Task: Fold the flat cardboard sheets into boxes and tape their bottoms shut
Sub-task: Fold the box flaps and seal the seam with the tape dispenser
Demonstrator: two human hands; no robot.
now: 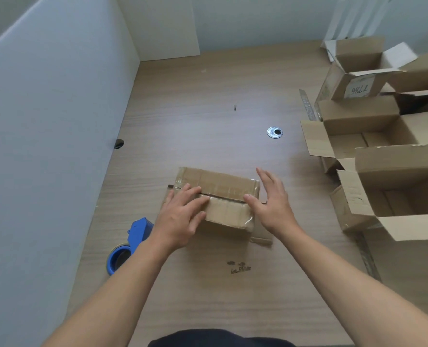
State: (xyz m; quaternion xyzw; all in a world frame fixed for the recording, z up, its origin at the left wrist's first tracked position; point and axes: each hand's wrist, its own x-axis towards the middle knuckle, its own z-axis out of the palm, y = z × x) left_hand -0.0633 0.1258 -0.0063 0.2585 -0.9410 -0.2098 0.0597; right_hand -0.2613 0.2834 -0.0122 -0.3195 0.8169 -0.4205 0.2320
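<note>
On bench centre: cardboard box [220, 182], closed flaps facing up.
Long axis: left to right, with the flap seam running along it.
Left hand [183, 216]: fingers straight, pressing the flaps at the left end.
Right hand [273, 204]: fingers straight and together at the right end, thumb on the seam.
Near left: blue tape dispenser [136, 235].
Far right: open boxes [383, 176].

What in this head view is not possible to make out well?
Head view: the seam of the box, its left end under the left hand.
Head view: the blue tape dispenser, partly behind the left forearm.
Head view: the open boxes at right, cut off by the frame edge.
Head view: dark marks on the table, too small to read.
</note>
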